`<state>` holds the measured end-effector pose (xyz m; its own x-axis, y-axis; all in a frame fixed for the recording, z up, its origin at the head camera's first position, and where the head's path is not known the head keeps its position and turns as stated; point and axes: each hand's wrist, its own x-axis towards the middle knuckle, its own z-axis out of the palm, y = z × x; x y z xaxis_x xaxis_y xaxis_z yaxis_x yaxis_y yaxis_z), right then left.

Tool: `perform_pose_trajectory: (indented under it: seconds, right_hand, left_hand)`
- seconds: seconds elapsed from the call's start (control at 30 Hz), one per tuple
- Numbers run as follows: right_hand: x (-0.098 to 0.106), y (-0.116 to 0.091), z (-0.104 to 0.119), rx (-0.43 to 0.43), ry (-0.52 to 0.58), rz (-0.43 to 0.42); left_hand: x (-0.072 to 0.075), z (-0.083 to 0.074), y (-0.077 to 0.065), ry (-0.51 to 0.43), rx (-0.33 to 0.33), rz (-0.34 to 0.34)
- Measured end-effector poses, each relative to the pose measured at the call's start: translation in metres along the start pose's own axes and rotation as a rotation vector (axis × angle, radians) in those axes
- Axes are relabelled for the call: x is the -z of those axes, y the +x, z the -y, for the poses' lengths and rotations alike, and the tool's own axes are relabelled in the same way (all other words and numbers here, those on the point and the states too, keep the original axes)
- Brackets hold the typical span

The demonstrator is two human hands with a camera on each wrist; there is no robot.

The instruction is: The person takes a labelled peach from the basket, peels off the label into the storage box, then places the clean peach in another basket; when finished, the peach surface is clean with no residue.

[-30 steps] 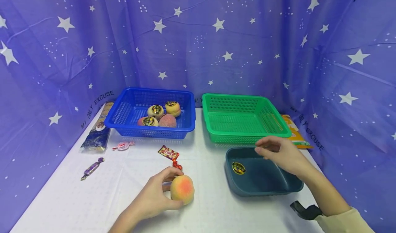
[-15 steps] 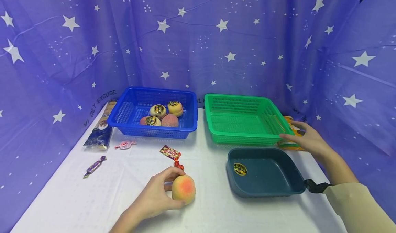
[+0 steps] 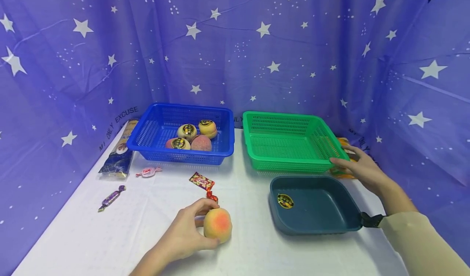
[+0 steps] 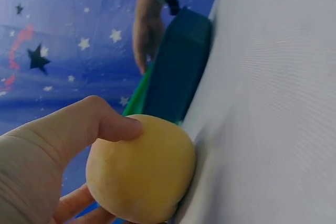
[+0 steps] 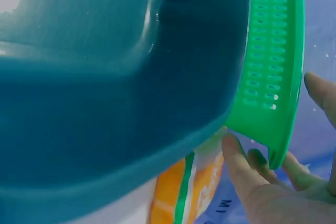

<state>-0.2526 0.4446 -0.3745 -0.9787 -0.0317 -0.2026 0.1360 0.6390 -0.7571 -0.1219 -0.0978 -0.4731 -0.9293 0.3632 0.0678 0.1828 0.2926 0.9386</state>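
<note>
Peach (image 3: 218,226) — 6 o'clock in my head view, pinched between thumb and fingers of the left hand (image 3: 183,232). Right hand (image 3: 362,168) — fingers uncurled and spread about the 4 o'clock corner of a green plastic basket (image 3: 286,162), near an orange packet (image 5: 181,190); whether they touch it I cannot tell remotely. Dark teal tub (image 3: 313,210): 4 o'clock, black-and-gold sticker (image 3: 285,201) inside. Blue plastic basket (image 3: 183,157): 9 o'clock, four round fruits (image 3: 201,143) within

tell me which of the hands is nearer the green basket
Right. The right hand is at the near right corner of the green basket, while the left hand holds a peach nearer the person, left of the basket.
</note>
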Motion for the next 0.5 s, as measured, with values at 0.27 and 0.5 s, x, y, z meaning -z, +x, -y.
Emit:
perform_pose_trajectory:
  seconds: [0.27, 0.5]
  right_hand:
    - [-0.002, 0.004, 0.002, -0.024, 0.042, -0.013]
    - [-0.003, 0.006, -0.001, -0.036, 0.058, -0.023]
  left_hand:
    - [0.000, -0.019, 0.015, -0.012, -0.062, 0.007]
    - [0.000, -0.057, 0.049, -0.076, -0.164, 0.096]
